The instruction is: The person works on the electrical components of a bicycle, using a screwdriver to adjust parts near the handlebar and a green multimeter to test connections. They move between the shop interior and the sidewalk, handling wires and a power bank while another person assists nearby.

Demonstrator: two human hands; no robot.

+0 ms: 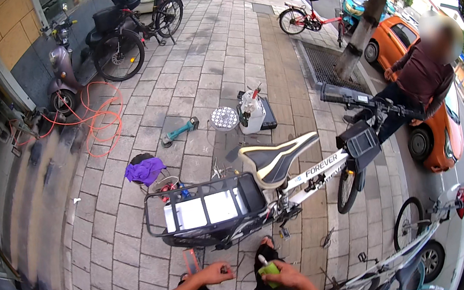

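Note:
My right hand (289, 276) is wrapped round a small green bottle (270, 270) with a pale pointed nozzle tilted up to the left. My left hand (217, 272) is closed in a pinch around something small and dark that I cannot make out. Both hands are low in front of me, on the near side of a white electric bicycle (315, 170). Its black rear rack (155, 215) lies just beyond my hands, and its black and cream saddle (273, 163) stands farther right. Neither hand touches the bicycle.
On the paving beyond the bicycle are a purple cloth (145, 171), a teal power tool (180, 131), a round stool (224, 118) and a white container (252, 112). An orange hose (103, 126) coils at left. A person (423, 77) stands by the handlebar; another bicycle (402, 260) is near right.

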